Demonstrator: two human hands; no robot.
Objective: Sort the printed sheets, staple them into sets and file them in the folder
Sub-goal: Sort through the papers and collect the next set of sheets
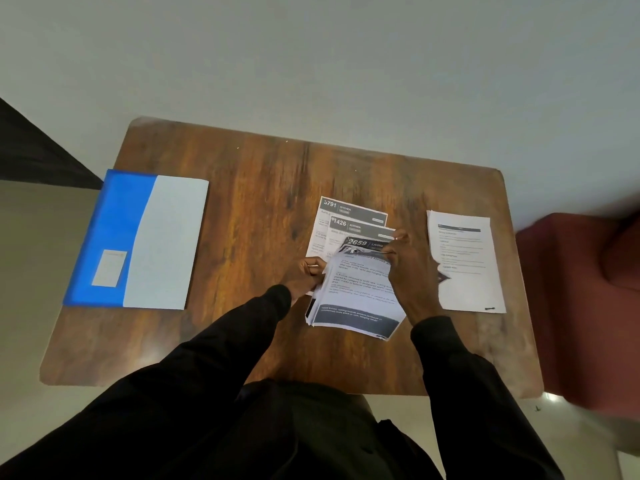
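The person's left hand (309,273) gripped the left edge of a stack of sheets (356,299), fingers curled round it, and the stack was held between the two hands, just above the wooden table (259,188). The right hand (410,268) pinched the far right corner of the top sheet (363,245), headed 2659, which was bent and creased near the fingers. Just beyond the hands two more printed sheets lay flat on the table and overlapped: one headed 3791 (332,209) farthest off, and one headed 1426 (349,226) partly over it and partly under the held stack. To the right of the right hand, close beside it, lay a separate pile of printed pages (464,265). Well to the left of the left hand lay the blue and pale grey folder (138,237), closed, with a small label (109,268) on its blue part, its left edge overhanging the table. Both arms wore black sleeves (221,344). A red chair (585,306) stood beyond the table on the right-hand side.
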